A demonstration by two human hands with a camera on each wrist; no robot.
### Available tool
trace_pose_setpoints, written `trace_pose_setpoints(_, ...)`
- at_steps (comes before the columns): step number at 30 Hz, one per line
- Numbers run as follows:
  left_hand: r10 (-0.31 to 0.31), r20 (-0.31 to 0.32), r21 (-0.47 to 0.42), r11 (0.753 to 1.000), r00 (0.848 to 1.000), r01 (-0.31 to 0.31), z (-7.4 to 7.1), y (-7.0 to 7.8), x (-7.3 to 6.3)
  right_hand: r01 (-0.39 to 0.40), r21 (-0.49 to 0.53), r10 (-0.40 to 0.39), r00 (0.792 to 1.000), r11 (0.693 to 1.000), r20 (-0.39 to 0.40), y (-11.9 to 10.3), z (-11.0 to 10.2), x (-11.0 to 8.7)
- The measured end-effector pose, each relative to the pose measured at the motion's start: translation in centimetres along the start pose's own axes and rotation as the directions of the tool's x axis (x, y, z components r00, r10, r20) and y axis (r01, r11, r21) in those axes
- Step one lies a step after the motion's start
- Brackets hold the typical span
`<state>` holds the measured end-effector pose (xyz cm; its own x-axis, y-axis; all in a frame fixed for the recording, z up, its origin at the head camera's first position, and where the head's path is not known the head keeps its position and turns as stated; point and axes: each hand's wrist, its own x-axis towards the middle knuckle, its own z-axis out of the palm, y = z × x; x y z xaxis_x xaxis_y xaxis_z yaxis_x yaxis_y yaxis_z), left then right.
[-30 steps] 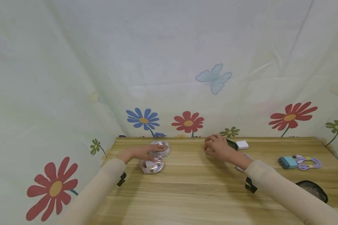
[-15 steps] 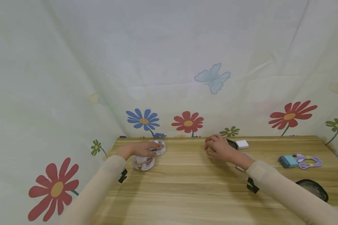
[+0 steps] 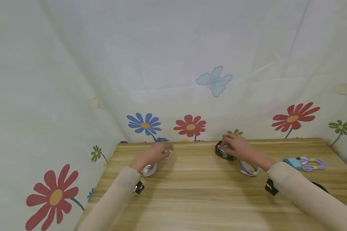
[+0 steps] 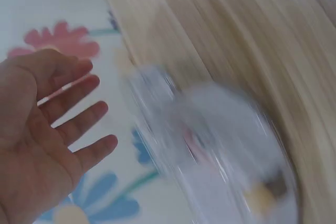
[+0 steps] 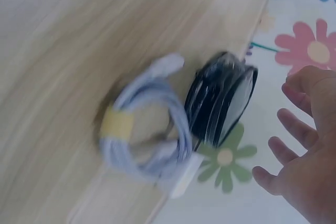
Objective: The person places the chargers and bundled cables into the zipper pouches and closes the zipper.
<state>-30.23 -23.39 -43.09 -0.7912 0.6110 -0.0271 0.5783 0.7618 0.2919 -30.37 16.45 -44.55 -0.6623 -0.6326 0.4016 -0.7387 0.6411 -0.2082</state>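
My left hand (image 3: 154,154) hovers over two round clear cases at the table's left rear. The far clear case (image 3: 167,154) lies below its fingertips and the near clear case (image 3: 148,170) by its palm. Fingers look spread and relaxed in the left wrist view, with a blurred clear case (image 4: 231,145) beside them. On the right, a round black case with a clear top (image 3: 222,154) sits under the fingertips of my right hand (image 3: 243,149). From the right wrist, those fingers appear loosely bent, apart from the black case.
A lavender cable coil (image 3: 248,169) with a yellow tie lies just in front of the right hand, a white adapter (image 5: 184,176) beside it. Farther right are a teal charger (image 3: 293,163), another lavender cable (image 3: 312,164) and a black case (image 3: 320,186) partly behind the sleeve.
My left hand first slid the clear cases leftward, then rose off them. The right hand shifted right, uncovering the black case's left side. The head view turned slightly.
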Motion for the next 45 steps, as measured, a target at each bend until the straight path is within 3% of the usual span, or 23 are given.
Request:
trace_pose_setpoints(11,0.049,-0.004,0.085,0.995,0.999,-0.049,2.5,6.8,5.0,-0.082,-0.071,0.085,0.995,0.994,0.051,1.3,-3.0,-3.0)
trace_pose_setpoints(19,0.124,0.015,0.138,0.983,0.992,-0.125,4.7,10.5,8.8,-0.132,-0.097,0.140,0.987,0.986,0.079,2.1,-4.3,-5.2)
trace_pose_setpoints(24,0.178,0.003,0.145,0.974,0.984,-0.176,5.6,12.2,10.6,-0.181,-0.123,0.194,0.976,0.976,0.098,2.2,-5.1,-6.4)
trace_pose_setpoints(29,0.175,-0.009,0.156,0.973,0.984,-0.172,6.2,14.1,12.4,-0.175,-0.128,0.191,0.974,0.976,0.122,2.3,-5.6,-7.3)
trace_pose_setpoints(36,0.174,0.051,0.230,0.956,0.983,-0.181,7.2,16.1,15.1,-0.190,-0.114,0.206,0.966,0.975,0.157,2.5,-5.5,-8.0)
trace_pose_setpoints(41,0.179,0.112,0.332,0.920,0.977,-0.206,8.0,16.9,15.8,-0.225,-0.115,0.244,0.950,0.968,0.196,2.1,-5.4,-8.2)
trace_pose_setpoints(45,0.206,0.098,0.346,0.910,0.974,-0.228,8.1,17.1,15.8,-0.252,-0.107,0.270,0.938,0.962,0.217,1.8,-5.3,-8.5)
